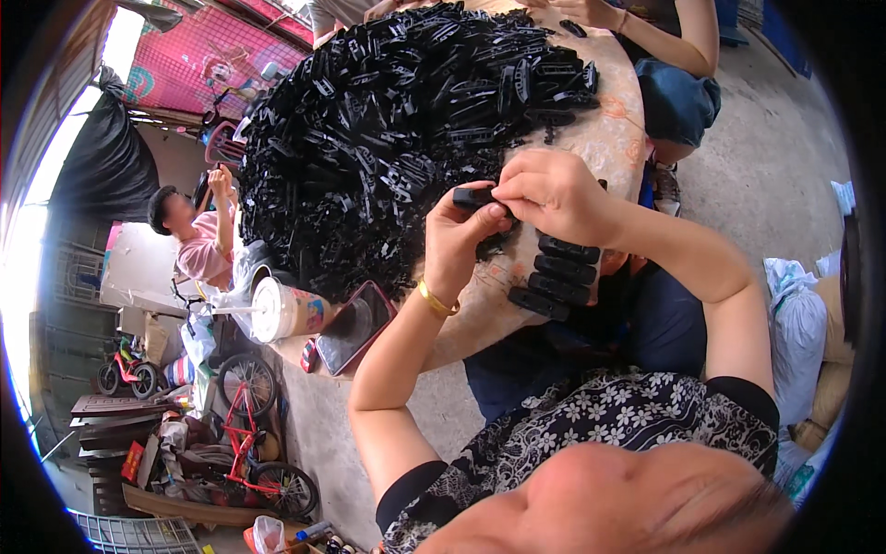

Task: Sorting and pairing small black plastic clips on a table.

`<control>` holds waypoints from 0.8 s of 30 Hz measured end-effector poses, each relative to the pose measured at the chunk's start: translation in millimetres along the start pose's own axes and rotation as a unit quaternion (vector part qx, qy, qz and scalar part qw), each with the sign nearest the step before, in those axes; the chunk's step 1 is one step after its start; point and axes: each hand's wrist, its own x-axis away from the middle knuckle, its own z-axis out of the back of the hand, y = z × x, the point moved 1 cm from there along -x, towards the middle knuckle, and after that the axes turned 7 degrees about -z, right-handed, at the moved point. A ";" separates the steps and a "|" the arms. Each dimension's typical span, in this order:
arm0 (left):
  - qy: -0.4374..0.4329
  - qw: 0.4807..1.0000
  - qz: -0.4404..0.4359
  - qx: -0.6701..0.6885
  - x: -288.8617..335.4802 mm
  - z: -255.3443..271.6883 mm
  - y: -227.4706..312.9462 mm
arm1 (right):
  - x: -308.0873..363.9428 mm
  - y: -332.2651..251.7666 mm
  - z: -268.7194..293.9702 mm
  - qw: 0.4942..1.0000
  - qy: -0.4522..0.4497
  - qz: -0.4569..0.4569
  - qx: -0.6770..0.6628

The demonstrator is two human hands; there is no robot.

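Observation:
My left hand [448, 242] is closed around a small, oblong black plastic part [472, 198], its thumb pressed along the side. At the right end of that part, the fingertips of my right hand [558, 196] are pinched together; whether a smaller piece sits between them is hidden. Beyond both hands a large heap of black plastic parts [369, 138] covers much of the round, patterned table [623, 115]. Close to my right wrist, several similar black parts [565, 271] lie side by side in a row near the table edge.
A drink cup with a straw [288, 312] and a dark phone [355, 328] stand by the left table edge. One person in pink [208, 247] sits at left; another person's arm [697, 37] reaches in at upper right. A red bicycle [242, 434] and pale sacks [796, 323] flank the table.

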 end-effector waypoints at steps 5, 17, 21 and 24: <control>0.031 0.999 0.009 0.009 1.6 -3.1 2.9 | -1.3 -3.9 4.9 0.994 -0.053 0.048 0.077; -0.048 0.959 -0.089 -0.266 3.5 -12.9 18.9 | -5.0 11.6 9.9 0.955 -0.160 -0.228 -0.098; -0.057 0.783 -0.226 -0.577 -26.6 18.4 34.6 | -12.1 44.9 34.9 0.962 -0.183 -0.203 -0.022; -0.038 0.567 -0.274 -0.776 -46.1 58.3 55.1 | -8.1 69.6 55.3 0.930 -0.272 -0.246 0.003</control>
